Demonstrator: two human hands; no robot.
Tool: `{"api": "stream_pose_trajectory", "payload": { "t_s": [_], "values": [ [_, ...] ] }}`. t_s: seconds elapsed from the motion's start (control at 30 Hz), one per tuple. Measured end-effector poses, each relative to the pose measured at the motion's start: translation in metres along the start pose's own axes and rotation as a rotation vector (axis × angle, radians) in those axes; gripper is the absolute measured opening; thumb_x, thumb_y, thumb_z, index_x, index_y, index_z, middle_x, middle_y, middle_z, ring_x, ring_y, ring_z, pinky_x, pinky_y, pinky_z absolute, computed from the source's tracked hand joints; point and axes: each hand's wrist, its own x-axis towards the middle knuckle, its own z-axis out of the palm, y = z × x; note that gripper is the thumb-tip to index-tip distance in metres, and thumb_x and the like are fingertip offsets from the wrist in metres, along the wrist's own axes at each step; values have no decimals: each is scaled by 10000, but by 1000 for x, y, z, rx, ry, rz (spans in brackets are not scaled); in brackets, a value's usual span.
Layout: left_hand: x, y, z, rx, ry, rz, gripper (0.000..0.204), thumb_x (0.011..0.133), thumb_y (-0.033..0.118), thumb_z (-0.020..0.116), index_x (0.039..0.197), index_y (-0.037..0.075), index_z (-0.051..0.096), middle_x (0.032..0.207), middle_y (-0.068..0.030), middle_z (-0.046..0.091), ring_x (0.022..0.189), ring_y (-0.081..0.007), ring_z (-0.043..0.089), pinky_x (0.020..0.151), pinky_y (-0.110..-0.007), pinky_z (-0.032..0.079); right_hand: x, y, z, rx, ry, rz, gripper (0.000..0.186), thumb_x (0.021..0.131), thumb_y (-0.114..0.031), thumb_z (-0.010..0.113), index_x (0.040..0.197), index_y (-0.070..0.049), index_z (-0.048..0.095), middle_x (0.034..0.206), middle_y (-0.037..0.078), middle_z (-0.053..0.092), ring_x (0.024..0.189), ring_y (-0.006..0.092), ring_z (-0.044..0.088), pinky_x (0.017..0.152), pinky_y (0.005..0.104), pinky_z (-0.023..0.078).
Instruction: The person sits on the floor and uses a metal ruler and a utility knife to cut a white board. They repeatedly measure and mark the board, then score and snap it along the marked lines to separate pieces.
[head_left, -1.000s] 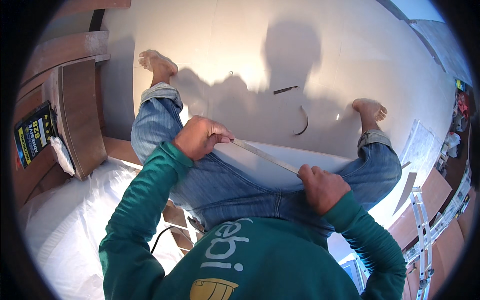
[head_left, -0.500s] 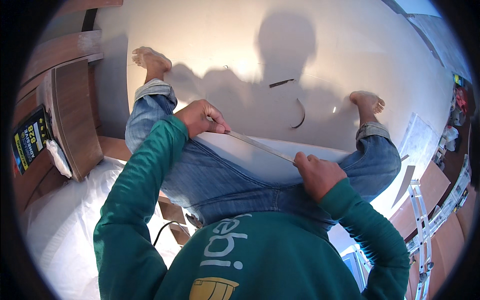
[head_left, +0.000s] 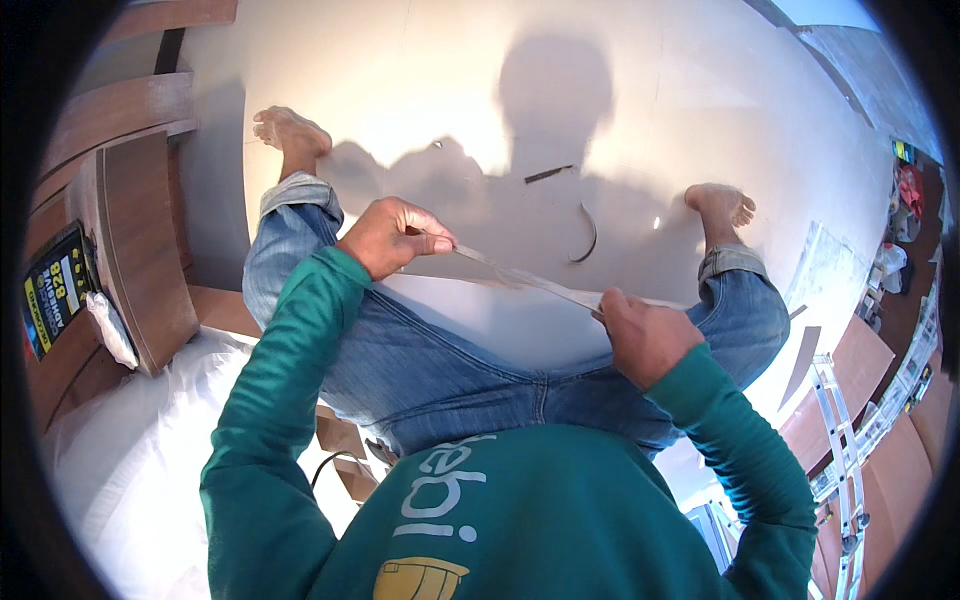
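Left hand (head_left: pixel 388 240) and right hand (head_left: pixel 648 338) hold a thin, flat strip (head_left: pixel 545 285).

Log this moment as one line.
left hand: pinching thin strip; right hand: gripping same strip; strip: spanning between hands; floor: curved dark strip

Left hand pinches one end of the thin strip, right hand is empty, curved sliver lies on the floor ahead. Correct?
No: the right hand isn't empty; the head view shows it gripping the thin strip too. Left hand pinching one end and curved sliver on the floor ahead both stand.
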Motion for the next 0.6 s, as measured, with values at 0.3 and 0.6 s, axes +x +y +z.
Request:
{"api": "stream_pose_trajectory", "payload": {
  "t_s": [0.3, 0.6],
  "values": [
    [-25, 17, 34, 191, -20, 79, 165, 945, 122, 776, 1054, 3, 812, 997, -153, 799, 896, -209, 756, 837, -336, 595, -34, -8, 12, -62, -102, 65, 130, 1060, -203, 487, 1083, -79, 521, 896, 166, 689, 778, 377, 747, 650, 510, 620],
    [-30, 24, 52, 374, 102, 210, 184, 944, 187, 747, 993, 25, 819, 926, -181, 790, 806, -315, 764, 758, -382, 602, -28, -1, 15, -70, -109, 67, 119, 1061, -192, 486, 1119, -90, 509, 883, 163, 686, 785, 384, 740, 650, 517, 607]
  ]
}}
